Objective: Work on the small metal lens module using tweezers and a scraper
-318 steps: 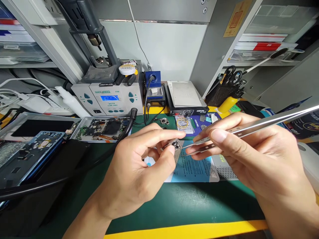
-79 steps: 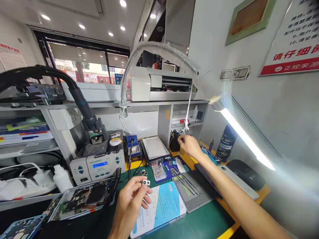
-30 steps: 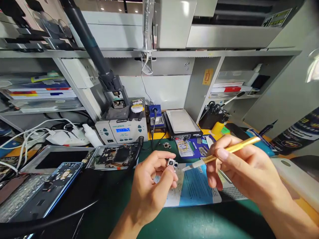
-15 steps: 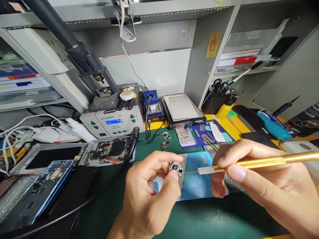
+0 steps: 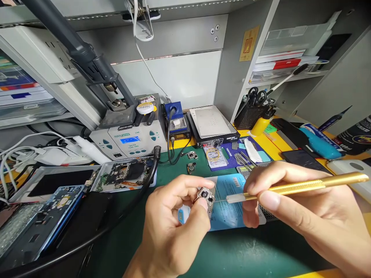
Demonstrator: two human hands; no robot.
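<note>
Along the near edge of the counter [image 5: 232, 251] runs a yellow strip, and the top past it is smooth and green. Over it, the left hand [image 5: 176, 220] pinches a tiny camera part [image 5: 206, 195] between thumb and finger. It is up in the air, not on the counter. The camera part is a small block with shiny metal sides and two round dark lenses. Its lenses look up, and its long side slopes down toward the counter's right edge. The right hand [image 5: 304, 216] holds a gold tool [image 5: 304, 188] like a pencil. The tool is long and round, with bumpy lines on its grip and a pale front. It lies nearly level, and its thin tip points left, at the camera part. I cannot tell if the tip touches it.

Under the hands is a flat, shiny blue and white pack [image 5: 228, 200]. Near the left edge lie a blue phone piece [image 5: 55, 216] and, farther in, a bumpy circuit board [image 5: 124, 175]. Past the pack, two more little camera parts [image 5: 191, 155] lie on the green. Toward the back edge stand a gray box machine [image 5: 127, 141], a flat metal plate [image 5: 210, 121] and a black mesh cup [image 5: 249, 117] with scissors.
</note>
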